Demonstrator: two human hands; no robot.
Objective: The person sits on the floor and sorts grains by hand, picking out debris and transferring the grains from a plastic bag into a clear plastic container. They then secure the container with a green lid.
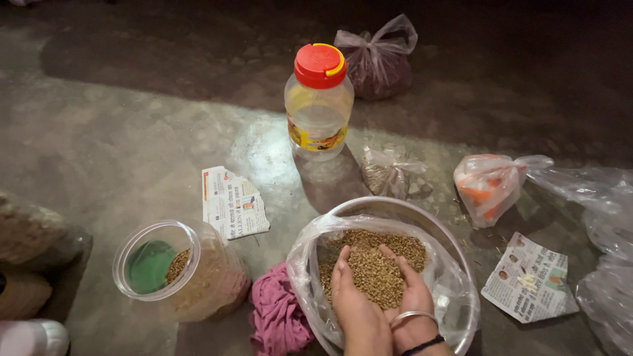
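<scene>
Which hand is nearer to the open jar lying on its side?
Left. The left hand, cupped under the grain, sits on the side toward the open jar; the right hand is pressed against it on the far side, farther from the jar.

glossy metal bowl [455,245], thin shiny clear plastic bag [304,254] lining it, dry matt seeds [379,267]. clear plastic jar [173,271], crumpled pink cloth [277,316], paper scraps [232,201], rough matt concrete floor [119,132].
</scene>
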